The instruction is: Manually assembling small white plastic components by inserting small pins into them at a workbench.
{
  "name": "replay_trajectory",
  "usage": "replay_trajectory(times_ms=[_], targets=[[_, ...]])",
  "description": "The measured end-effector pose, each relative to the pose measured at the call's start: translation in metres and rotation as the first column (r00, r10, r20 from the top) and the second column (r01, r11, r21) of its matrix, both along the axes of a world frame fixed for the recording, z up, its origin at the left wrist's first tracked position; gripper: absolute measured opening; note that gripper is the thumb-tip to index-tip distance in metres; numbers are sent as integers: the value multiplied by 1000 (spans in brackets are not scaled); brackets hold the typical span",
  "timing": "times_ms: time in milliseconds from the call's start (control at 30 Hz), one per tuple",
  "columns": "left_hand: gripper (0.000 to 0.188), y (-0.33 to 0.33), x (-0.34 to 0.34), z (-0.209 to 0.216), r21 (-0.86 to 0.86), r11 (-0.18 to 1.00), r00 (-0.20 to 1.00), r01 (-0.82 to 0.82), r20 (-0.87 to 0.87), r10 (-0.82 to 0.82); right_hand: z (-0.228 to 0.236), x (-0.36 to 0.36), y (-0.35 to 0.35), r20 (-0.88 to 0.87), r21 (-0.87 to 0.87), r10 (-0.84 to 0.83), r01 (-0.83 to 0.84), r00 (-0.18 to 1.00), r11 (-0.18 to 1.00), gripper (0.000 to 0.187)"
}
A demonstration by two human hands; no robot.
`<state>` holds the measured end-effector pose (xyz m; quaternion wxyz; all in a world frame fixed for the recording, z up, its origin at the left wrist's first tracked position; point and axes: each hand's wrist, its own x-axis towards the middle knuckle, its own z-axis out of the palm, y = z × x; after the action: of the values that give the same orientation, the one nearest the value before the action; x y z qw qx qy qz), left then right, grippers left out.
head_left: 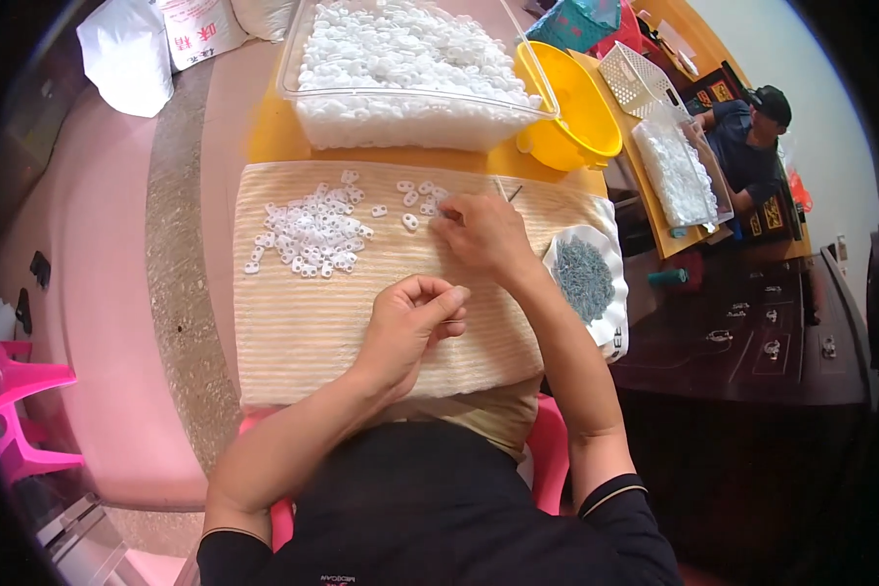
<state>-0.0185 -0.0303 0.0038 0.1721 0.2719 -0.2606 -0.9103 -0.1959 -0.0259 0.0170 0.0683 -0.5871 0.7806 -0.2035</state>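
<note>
My left hand (412, 330) is above the near middle of a striped cloth (303, 342), thumb and fingers pinched together; what they hold, if anything, is too small to make out. Farther up the cloth, my right hand (486, 232) is closed, its curled fingertips touching a small group of white two-holed plastic pieces (410, 197). Left of this group lies a larger loose pile of the same pieces (313, 230). On the cloth's right side, a white scalloped dish (612, 311) holds many small grey metal pins or screws (584, 278). A thin dark rod (516, 192) lies beyond my right hand.
A clear plastic tub (410, 122) heaped with white pieces stands at the table's far side, beside a yellow basin (576, 107). At the right, another person (747, 137) sits behind a box of white pieces (672, 176). A pink stool (29, 410) stands at left.
</note>
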Motion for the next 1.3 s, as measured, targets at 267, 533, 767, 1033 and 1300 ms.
replay_trajectory(times_ms=[267, 533, 767, 1033, 1300], targets=[[10, 2, 1, -1, -17, 1000, 1000, -25, -1, 25, -14, 0, 2, -105, -36, -18, 15, 994, 999, 17], [12, -2, 1, -5, 5, 986, 986, -166, -14, 166, 5, 17, 44, 684, -118, 54, 37, 728, 992, 14], [12, 0, 1, 0, -23, 992, 990, -120, -83, 118, 3, 47, 77, 582, -382, 213, 33, 785, 924, 9], [13, 6, 2, 0, -24, 1000, 996, -17, -86, 15, 11, 48, 117, 659, -302, 91, 152, 747, 941, 11], [23, 9, 3, 9, -60, 997, 997, 40, -62, -44, 8, 17, 176, -34, -359, -265, 236, 964, 903, 13]])
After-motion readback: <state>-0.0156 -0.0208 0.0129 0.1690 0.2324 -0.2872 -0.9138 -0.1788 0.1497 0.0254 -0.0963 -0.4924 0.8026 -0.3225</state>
